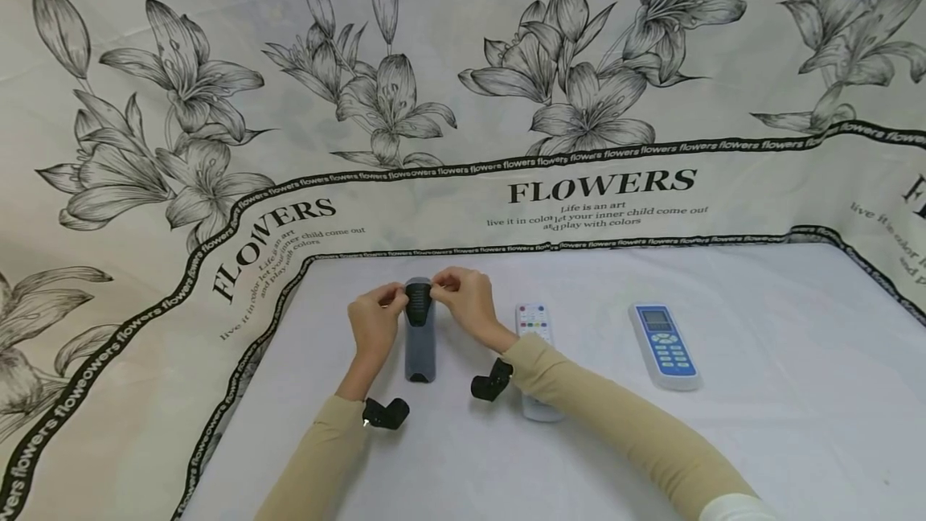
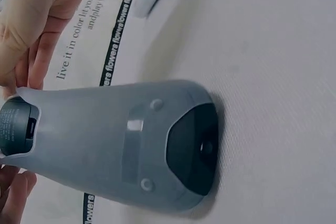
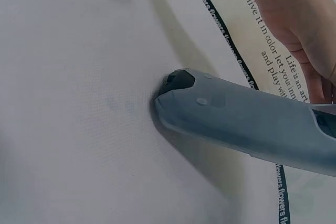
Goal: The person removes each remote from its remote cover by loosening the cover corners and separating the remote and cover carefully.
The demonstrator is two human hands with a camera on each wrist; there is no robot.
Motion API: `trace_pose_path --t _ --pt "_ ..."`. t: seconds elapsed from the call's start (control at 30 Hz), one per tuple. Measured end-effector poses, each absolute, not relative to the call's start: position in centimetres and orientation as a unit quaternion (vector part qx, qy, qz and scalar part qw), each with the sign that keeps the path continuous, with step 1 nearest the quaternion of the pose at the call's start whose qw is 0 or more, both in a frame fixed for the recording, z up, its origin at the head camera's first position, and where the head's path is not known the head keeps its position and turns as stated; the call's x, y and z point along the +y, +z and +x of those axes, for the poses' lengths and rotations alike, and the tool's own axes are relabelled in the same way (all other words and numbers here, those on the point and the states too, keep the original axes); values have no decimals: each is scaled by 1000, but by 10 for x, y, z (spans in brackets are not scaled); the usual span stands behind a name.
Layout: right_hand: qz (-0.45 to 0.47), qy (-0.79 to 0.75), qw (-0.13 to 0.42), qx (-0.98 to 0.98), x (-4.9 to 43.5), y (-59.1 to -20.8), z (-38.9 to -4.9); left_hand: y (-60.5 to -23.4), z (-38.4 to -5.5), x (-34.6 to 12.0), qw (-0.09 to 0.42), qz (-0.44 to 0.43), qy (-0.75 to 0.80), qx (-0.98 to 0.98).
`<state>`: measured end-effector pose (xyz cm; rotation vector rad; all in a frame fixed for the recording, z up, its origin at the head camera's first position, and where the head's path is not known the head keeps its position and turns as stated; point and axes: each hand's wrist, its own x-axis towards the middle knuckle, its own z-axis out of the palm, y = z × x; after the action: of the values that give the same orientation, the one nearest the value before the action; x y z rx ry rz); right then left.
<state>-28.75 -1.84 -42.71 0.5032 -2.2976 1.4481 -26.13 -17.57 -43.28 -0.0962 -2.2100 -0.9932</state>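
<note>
A black remote control (image 1: 418, 296) sits in a translucent grey-blue sleeve (image 1: 420, 354), its back facing up and its upper part bare through an opening. My left hand (image 1: 372, 324) pinches the sleeve's left edge near the far end. Opposite it, my right hand (image 1: 469, 302) pinches the right edge. In the left wrist view the sleeve (image 2: 94, 135) shows small round bumps and a dark cutout at its near end, close to the cloth. The right wrist view shows the sleeve (image 3: 236, 114) from the side, with the left hand (image 3: 299, 24) at its far end.
A white remote (image 1: 533, 320) lies right of the sleeve, partly hidden under the right forearm. Farther right lies a blue-and-white remote (image 1: 665, 346) with a small screen. White cloth (image 1: 781, 424) covers the table; a flower-printed curtain (image 1: 600, 207) stands behind.
</note>
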Motion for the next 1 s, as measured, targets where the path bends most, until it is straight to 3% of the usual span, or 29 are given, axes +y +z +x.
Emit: trace_pose_path --t 0.2,0.7,1.0 --pt "177 532 187 -806 -16 -425 -291 -432 -264 -176 335 -34 -436 -835" --pt "134 577 108 -798 -17 -416 -290 -435 -269 -178 236 45 -582 -777" --pt "168 549 107 -812 -16 -412 -291 -434 -271 -178 231 52 -577 -782"
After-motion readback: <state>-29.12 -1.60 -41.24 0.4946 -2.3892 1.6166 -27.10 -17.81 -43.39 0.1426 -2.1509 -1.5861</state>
